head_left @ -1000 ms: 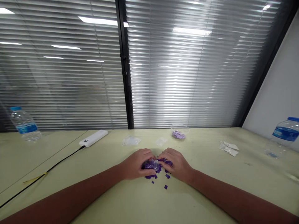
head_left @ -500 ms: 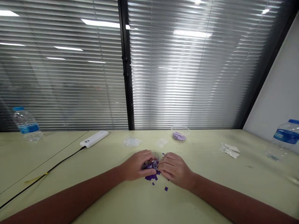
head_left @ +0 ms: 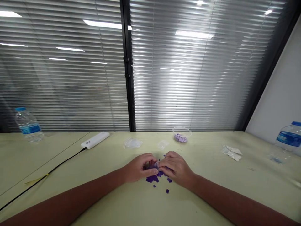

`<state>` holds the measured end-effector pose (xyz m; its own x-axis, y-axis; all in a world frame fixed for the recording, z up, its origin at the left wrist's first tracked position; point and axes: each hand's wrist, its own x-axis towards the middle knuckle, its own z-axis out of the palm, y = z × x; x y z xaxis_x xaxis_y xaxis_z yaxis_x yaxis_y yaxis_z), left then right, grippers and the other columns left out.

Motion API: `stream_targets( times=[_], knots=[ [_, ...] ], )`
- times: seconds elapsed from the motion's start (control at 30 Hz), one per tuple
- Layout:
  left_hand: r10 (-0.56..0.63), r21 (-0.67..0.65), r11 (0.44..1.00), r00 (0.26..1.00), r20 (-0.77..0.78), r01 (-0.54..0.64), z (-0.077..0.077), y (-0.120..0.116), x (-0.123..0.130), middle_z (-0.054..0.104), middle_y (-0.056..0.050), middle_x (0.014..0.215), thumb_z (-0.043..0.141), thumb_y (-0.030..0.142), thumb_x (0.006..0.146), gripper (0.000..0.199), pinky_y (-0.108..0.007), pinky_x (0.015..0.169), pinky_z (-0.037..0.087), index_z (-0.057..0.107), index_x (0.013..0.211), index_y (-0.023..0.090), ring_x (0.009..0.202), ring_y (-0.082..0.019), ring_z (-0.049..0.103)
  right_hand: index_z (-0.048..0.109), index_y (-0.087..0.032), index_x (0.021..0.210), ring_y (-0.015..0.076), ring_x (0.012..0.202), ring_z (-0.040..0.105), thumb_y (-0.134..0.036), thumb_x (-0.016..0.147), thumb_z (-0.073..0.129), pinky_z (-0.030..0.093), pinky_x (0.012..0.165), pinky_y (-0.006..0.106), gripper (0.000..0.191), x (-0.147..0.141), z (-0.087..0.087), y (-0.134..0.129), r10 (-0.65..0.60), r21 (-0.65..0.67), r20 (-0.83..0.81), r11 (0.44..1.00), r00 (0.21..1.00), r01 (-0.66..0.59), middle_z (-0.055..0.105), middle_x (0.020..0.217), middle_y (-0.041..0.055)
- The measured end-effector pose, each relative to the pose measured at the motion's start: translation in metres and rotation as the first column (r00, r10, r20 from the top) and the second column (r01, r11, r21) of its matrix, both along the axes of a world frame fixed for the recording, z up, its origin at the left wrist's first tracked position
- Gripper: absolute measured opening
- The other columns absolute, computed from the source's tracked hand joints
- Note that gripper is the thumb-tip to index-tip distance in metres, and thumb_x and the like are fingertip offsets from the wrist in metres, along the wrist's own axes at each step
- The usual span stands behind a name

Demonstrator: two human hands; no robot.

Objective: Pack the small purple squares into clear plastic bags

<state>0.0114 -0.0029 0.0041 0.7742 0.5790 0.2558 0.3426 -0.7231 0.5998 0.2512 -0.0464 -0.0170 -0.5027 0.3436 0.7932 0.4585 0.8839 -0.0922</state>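
Observation:
My left hand (head_left: 138, 168) and my right hand (head_left: 175, 168) meet at the middle of the table, fingers curled around a small clear plastic packet (head_left: 156, 165). The fingers hide most of the packet, and what it contains cannot be told. Just below my hands lies a scatter of small purple squares (head_left: 152, 179), partly under my fingers. One loose purple square (head_left: 167, 191) sits apart, nearer me.
A clear plastic cup (head_left: 181, 135) holding purple pieces stands ahead of my hands, near flattened clear bags (head_left: 133, 143). A white power bank (head_left: 95, 140) with a black cable (head_left: 47, 171) lies left. Water bottles (head_left: 29, 125) (head_left: 288, 141) stand at both sides, with white packets (head_left: 231, 153) on the right.
My hands have stayed together over the packet, and my right hand has shifted slightly up and toward it. The purple pile looks much the same, and the view has drifted slightly.

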Motion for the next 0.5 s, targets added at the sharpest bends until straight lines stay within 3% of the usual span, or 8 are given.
stream_targets(
  times=[0.17, 0.37, 0.5],
  knots=[
    [0.014, -0.114, 0.993, 0.999, 0.047, -0.008, 0.002, 0.001, 0.000, 0.055, 0.000, 0.088, 0.062, 0.056, 0.095, 0.038, -0.024, 0.066, 0.040, 0.065, 0.100, 0.018, 0.076, -0.014, 0.050, 0.069, -0.024, 0.110, 0.0196, 0.086, 0.063, -0.017, 0.099, 0.060, 0.050, 0.081, 0.036, 0.016, 0.001, 0.001, -0.003, -0.002, -0.092, 0.012, 0.996, 1.000, 0.003, 0.075, 0.099, 0.0045],
    [0.159, -0.362, 0.929, 0.965, 0.209, -0.074, 0.001, 0.013, 0.000, 0.062, -0.002, 0.094, 0.056, 0.061, 0.097, 0.045, -0.028, 0.077, 0.047, 0.065, 0.102, 0.017, 0.086, -0.018, 0.057, 0.061, -0.024, 0.127, 0.0252, 0.104, 0.060, -0.021, 0.094, 0.063, 0.052, 0.088, 0.039, 0.033, 0.002, 0.000, -0.003, -0.233, -0.262, -0.004, 0.939, 0.972, 0.224, 0.066, 0.112, 0.0084],
    [0.291, -0.480, 0.869, 0.908, 0.300, -0.120, -0.003, 0.021, -0.001, 0.061, -0.003, 0.089, 0.053, 0.065, 0.097, 0.050, -0.028, 0.071, 0.047, 0.063, 0.101, 0.017, 0.081, -0.017, 0.057, 0.060, -0.024, 0.130, 0.0257, 0.106, 0.060, -0.032, 0.096, 0.065, 0.052, 0.090, 0.040, 0.036, 0.005, -0.005, 0.001, -0.320, -0.349, 0.056, 0.881, 0.946, 0.319, 0.065, 0.114, 0.0087]
  ],
)
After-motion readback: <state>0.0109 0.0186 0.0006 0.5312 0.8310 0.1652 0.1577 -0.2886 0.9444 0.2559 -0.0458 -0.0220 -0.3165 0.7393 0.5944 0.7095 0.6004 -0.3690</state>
